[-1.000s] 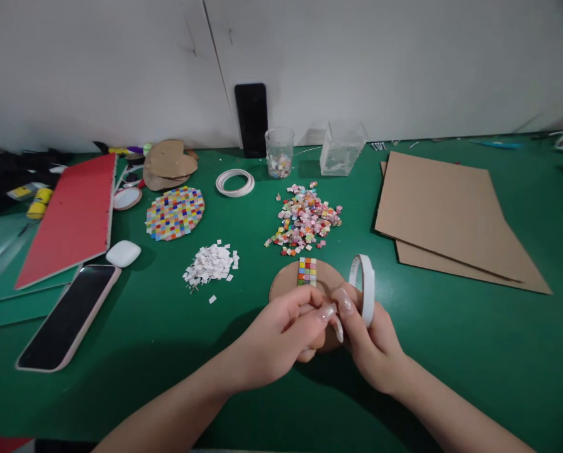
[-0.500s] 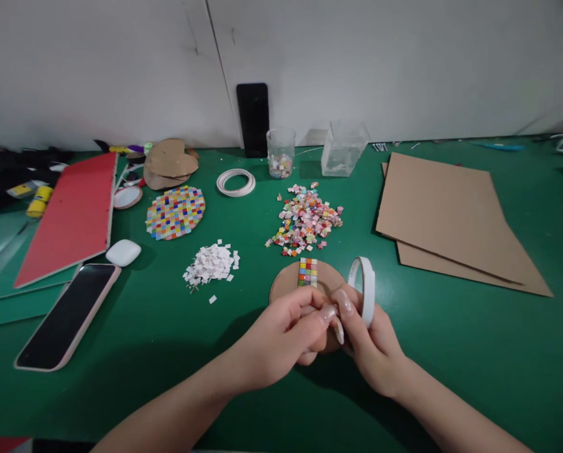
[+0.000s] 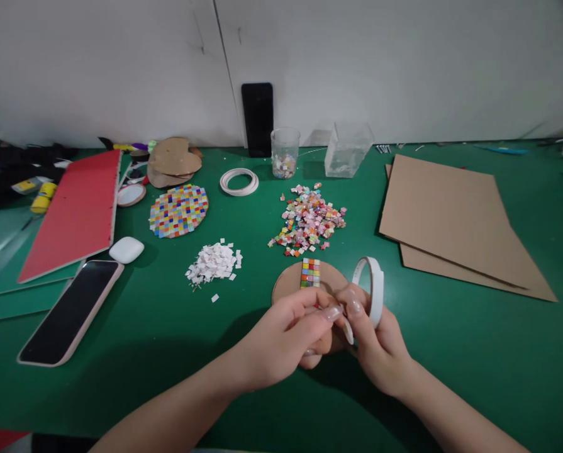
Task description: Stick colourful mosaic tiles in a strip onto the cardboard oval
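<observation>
My left hand (image 3: 295,336) is closed in a pinch over the cardboard disc (image 3: 285,280), its fingertips meeting those of the other hand. What it pinches is too small and covered to make out. My right hand (image 3: 375,343) is closed, with a roll of white tape (image 3: 377,299) standing upright on its fingers. A short white piece (image 3: 348,330) shows between the two hands. On the disc, a block of small coloured mosaic tiles (image 3: 310,272) is stuck near the far edge; the hands hide its near part.
Behind the disc lies a heap of colourful tiles (image 3: 309,220); white paper bits (image 3: 212,263) lie left. A tiled disc (image 3: 179,211), tape roll (image 3: 239,182), cup (image 3: 284,154), clear box (image 3: 348,150), cardboard sheets (image 3: 444,217) and phone (image 3: 71,314) are around.
Both hands stay together at the disc, with the tape roll shifted slightly right and turned a little. The whole view has moved slightly.
</observation>
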{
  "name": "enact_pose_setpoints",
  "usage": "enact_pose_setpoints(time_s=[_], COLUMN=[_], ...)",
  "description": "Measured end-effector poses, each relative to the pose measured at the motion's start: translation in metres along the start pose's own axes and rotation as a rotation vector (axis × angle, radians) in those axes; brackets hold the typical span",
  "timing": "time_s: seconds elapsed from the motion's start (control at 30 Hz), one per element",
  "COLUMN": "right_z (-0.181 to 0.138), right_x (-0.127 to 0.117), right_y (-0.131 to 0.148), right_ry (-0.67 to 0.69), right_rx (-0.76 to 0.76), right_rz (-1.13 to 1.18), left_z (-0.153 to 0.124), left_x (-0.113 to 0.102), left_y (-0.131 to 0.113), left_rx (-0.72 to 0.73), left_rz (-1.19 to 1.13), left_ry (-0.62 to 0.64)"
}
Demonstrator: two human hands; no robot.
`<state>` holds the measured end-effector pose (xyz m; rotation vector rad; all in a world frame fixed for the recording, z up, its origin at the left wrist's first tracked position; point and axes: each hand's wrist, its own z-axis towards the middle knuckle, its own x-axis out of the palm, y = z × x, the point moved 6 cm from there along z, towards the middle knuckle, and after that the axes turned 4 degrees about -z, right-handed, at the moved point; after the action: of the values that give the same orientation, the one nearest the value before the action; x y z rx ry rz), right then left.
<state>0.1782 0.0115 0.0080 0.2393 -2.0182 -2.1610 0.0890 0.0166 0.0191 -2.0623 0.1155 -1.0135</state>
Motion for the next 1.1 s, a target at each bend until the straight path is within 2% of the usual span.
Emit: enact_pose_setpoints(time_s=[0.8, 1.1], right_z=[-0.0014, -0.0005], right_x=[0.0006, 0.0014], right_y=[0.0011, 0.0015], right_ry=[0.017, 0.033], right_rx=[-0.059, -0.028], right_rz=[-0.072, -0.063], left_z=[0.0018, 0.0002], left_x=[-0.0025, -0.0048], left_y=[-0.0010, 0.0007], left_rx=[0.005, -0.021], left_rz=[0.019, 0.043], left_ry=[-0.050, -0.070])
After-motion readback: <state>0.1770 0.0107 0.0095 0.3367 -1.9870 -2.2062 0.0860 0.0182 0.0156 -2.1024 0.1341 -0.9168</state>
